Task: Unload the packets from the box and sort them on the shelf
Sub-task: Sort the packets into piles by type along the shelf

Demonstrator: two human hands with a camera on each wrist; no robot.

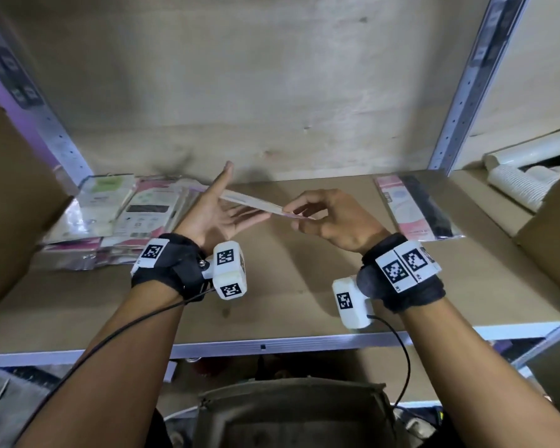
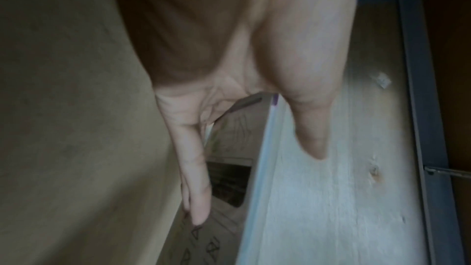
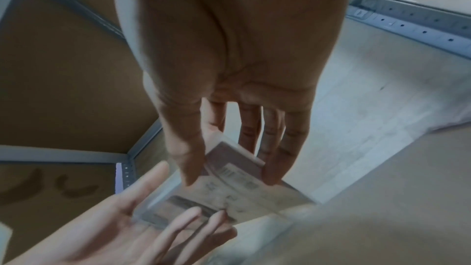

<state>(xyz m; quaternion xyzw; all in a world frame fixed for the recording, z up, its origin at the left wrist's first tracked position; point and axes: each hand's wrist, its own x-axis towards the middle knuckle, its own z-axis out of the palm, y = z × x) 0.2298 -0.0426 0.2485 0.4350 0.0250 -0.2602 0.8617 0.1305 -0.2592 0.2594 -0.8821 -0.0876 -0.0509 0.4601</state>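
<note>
The right hand [image 1: 333, 221] pinches a flat, clear-wrapped pink-and-white packet [image 1: 256, 203] above the brown shelf [image 1: 304, 286]. The left hand [image 1: 214, 211], at nine o'clock, lies spread flat beneath its far end.

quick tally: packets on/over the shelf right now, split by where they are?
Held packet, right hand pinching, left hand open under it: 1
Lone packet at right: 1
Left heap of packets: count unclear, overlapping
Total: 2 plus the heap

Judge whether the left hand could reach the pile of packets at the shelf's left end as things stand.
Probably yes. The left hand is open, only supporting the packet pinched by the right hand; the pile of packets lies just beside it, with nothing between.
</note>
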